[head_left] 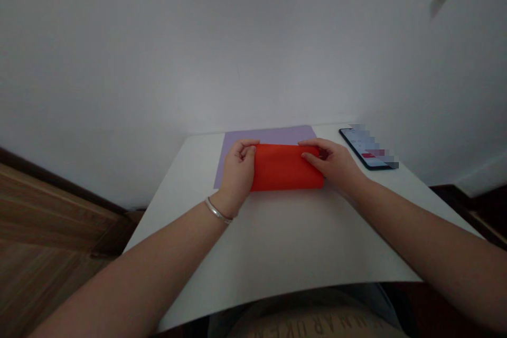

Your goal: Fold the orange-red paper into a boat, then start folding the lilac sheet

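We note two hands at a white surface [277,243], both working one object. The red paper [287,168] lies flat and lengthwise across us, on the near part of a lilac sheet [269,135], its near edge about level with the sheet's near edge.

The left hand [237,169] is half closed over the red paper's left end, its fingers curled round the far corner. The right hand [332,161] is also half closed, at the right end, with its fingers reaching over the top. Both appear to have hold of the paper, though how firmly we cannot tell.

A phone [366,148] lies just beyond the right hand, its screen lit and blurred. A metal bangle [217,210] circles the left wrist.

Risks, in our judgement: uneven pull from the two hands could skew or crease the red paper. The lilac sheet looks loose, so pressure could slide it. A wide right-hand movement could knock the phone.
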A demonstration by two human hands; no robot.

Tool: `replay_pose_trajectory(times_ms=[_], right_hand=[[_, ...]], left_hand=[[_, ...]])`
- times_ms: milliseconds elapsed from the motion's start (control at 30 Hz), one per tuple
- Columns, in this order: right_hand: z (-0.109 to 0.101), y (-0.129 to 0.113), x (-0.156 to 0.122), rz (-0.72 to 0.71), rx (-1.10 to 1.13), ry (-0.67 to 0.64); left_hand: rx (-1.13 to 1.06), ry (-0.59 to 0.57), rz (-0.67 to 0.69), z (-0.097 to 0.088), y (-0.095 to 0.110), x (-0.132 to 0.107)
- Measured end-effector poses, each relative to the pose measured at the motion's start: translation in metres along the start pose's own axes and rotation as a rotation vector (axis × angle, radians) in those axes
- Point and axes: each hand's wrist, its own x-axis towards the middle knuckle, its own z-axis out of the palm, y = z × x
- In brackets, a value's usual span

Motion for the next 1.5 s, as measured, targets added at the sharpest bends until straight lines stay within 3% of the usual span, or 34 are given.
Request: replay_pose_trajectory(times_ms=[267, 467, 567, 700, 1000, 1233, 1500], right_hand=[[0.002, 0.007, 0.001, 0.125, 0.093, 0.009], [0.001, 0.013, 0.004, 0.163, 0.182, 0.095], [0.002, 0.022, 0.006, 0.187, 0.171, 0.082], [0.001, 0.031, 0.011, 0.167, -0.024, 0.023], [0.004, 0.027, 0.017, 0.057, -0.332, -0.140], [0.004, 0.027, 0.021, 0.005, -0.424, -0.222], [0.003, 0.024, 0.023, -0.070, -0.523, -0.289]], left_hand=[[-0.103, 0.028, -0.049, 0.003, 0.001, -0.001], [-0.075, -0.095, -0.097, -0.002, -0.004, 0.003], [0.104, -0.146, -0.029, -0.006, -0.006, 0.007], [0.458, -0.184, 0.113, -0.013, -0.006, 0.011], [0.981, -0.352, 0.320, -0.020, -0.007, 0.017], [1.199, -0.453, 0.540, -0.022, -0.004, 0.015], [1.346, -0.546, 0.596, -0.019, -0.001, 0.015]])
